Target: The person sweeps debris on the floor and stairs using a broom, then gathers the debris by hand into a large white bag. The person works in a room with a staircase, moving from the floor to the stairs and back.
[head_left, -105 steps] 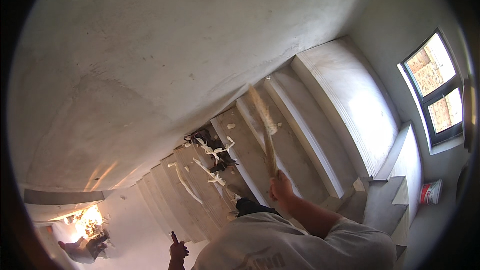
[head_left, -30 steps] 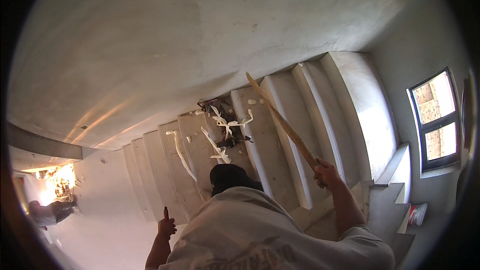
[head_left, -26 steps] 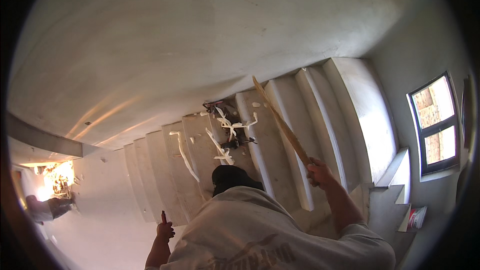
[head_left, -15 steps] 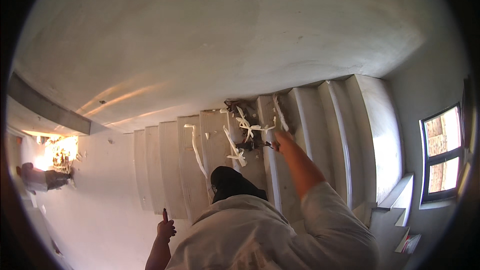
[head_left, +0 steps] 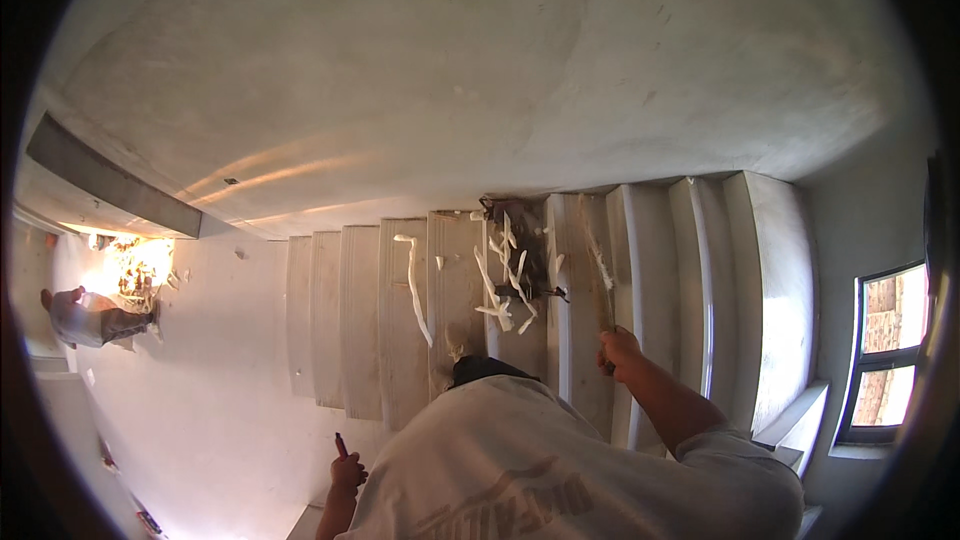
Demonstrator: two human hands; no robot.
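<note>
My right hand (head_left: 618, 352) is closed round the lower end of a long thin brown stick (head_left: 596, 260) with a whitish, frayed-looking patch along one side. The stick slants up over the stair treads towards the wall. To the lower left, my left hand (head_left: 348, 470) grips a short, slim dark red tool (head_left: 341, 445) whose kind I cannot make out; its tip points up. Left of the stick, white twisted strips (head_left: 508, 275) lie on and around a dark heap (head_left: 525, 235) on the steps. Another long white strip (head_left: 415, 290) lies on a step farther left.
The steps (head_left: 360, 320) run across the view beneath a plain grey wall (head_left: 480, 70). At the far left another person (head_left: 95, 322) bends beside a brightly lit pile (head_left: 140, 265). A dark-framed window (head_left: 888, 350) is at the right.
My right hand has moved down and right and now grips the long stick, which lay near the wall before. My left hand has shifted slightly right and down, still holding the slim tool.
</note>
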